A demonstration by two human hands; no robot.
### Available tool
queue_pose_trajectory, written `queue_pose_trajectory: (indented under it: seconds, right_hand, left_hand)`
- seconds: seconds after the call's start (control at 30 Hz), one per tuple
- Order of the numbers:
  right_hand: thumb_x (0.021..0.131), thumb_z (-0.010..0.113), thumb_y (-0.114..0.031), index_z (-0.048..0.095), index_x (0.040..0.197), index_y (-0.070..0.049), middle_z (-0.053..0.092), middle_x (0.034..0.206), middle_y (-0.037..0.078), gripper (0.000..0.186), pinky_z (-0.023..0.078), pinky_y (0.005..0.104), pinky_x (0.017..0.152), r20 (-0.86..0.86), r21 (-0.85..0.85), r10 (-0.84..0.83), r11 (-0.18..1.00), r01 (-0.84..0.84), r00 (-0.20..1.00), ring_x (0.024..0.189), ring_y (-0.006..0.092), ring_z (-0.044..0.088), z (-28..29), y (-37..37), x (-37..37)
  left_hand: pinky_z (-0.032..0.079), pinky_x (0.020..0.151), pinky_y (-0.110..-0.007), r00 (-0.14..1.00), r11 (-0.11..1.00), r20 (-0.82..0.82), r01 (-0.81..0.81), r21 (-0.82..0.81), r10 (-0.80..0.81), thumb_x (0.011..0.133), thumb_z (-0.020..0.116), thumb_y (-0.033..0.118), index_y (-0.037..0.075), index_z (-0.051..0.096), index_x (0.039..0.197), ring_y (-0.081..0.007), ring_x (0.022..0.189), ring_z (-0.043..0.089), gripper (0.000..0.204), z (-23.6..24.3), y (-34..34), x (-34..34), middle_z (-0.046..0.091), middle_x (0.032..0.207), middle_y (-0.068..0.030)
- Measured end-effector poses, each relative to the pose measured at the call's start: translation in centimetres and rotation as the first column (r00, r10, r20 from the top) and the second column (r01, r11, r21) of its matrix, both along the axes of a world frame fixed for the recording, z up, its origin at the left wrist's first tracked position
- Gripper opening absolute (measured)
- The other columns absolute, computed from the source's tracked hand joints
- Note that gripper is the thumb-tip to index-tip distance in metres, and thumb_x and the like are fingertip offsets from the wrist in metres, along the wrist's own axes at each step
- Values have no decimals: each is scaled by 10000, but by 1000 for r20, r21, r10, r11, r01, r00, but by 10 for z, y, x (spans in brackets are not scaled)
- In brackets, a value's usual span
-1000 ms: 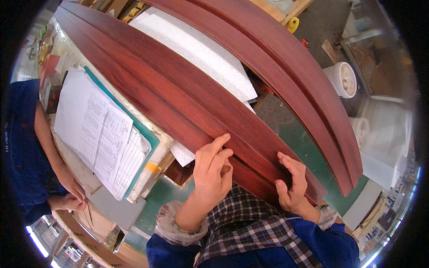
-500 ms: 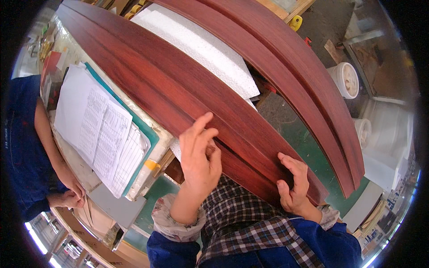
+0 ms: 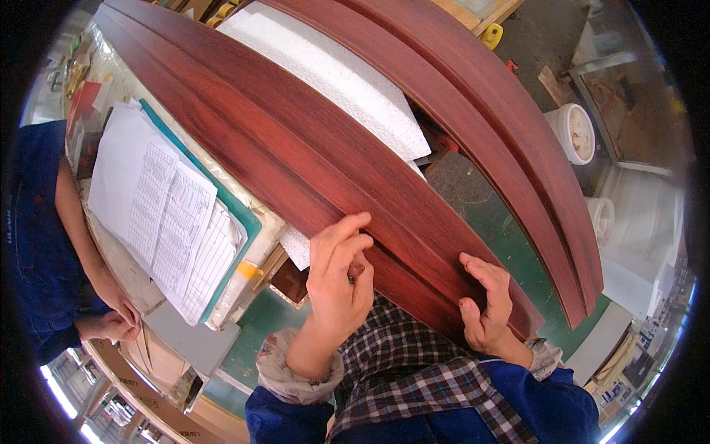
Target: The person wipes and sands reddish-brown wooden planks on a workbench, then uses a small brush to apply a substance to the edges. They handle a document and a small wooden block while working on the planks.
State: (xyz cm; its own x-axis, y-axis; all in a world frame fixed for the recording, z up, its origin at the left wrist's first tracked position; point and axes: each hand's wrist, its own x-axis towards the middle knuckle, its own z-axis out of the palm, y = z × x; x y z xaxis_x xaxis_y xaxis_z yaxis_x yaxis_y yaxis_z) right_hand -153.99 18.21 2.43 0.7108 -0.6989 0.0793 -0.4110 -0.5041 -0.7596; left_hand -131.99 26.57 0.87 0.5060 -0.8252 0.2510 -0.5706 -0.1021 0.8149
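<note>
A long reddish-brown wood-grain board [image 3: 259, 126], with grooves along its length, runs from the far left to just in front of me. My left hand [image 3: 336, 277] is over its left edge near the close end. Its bent fingers reach to the groove, with the thumb close beneath them; nothing shows in its grasp. My right hand [image 3: 488, 307] rests on the close end of the same board, index finger and thumb spread apart. Whether any fingers tuck under the board is hidden.
A second matching grooved board [image 3: 473, 111] lies to the right. White foam [image 3: 333, 74] sits between the boards. Left are printed papers [image 3: 155, 200] on a teal folder [image 3: 248, 218]. Another person's hands [image 3: 115, 314] are at far left. White buckets [image 3: 573, 133] stand right.
My left hand has shifted slightly right and towards me along the board. My right hand and both boards look unmoved.
</note>
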Motion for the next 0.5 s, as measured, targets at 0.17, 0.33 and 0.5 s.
queue_pose_trajectory:
  seconds: [0.17, 0.33, 0.5]
  right_hand:
    - [852, 588, -168, 515, 1185, 13, 584, 1221, 189, 386, 372, 392, 933, 0, 6, -2, 1000, 2, 1000, 1074, 308, 560, 0, 0, 0]
    - [861, 581, -174, 515, 1183, 15, 585, 1219, 189, 379, 372, 391, 934, -9, -7, -2, 1000, 2, 1000, 1073, 308, 561, 2, -1, 1]
    - [860, 579, -177, 514, 1185, 18, 586, 1217, 188, 384, 370, 390, 939, -16, -1, 2, 1000, -2, 1000, 1077, 310, 559, 1, -1, 0]
  left_hand:
    - [464, 823, -349, 997, 998, -35, -68, 18, 69, 708, 537, -144, -4, 574, 943, -298, 965, 572, 277, -1, -3, 1, 597, 1159, -165]
    - [459, 837, -367, 998, 1000, 54, 14, -16, -13, 633, 568, -152, -16, 577, 965, -327, 998, 563, 359, -2, 0, -1, 588, 1166, -176]
    - [451, 857, -382, 998, 1000, 54, -15, 9, 15, 630, 576, -129, -12, 574, 949, -324, 991, 563, 340, -1, 0, -3, 584, 1179, -174]
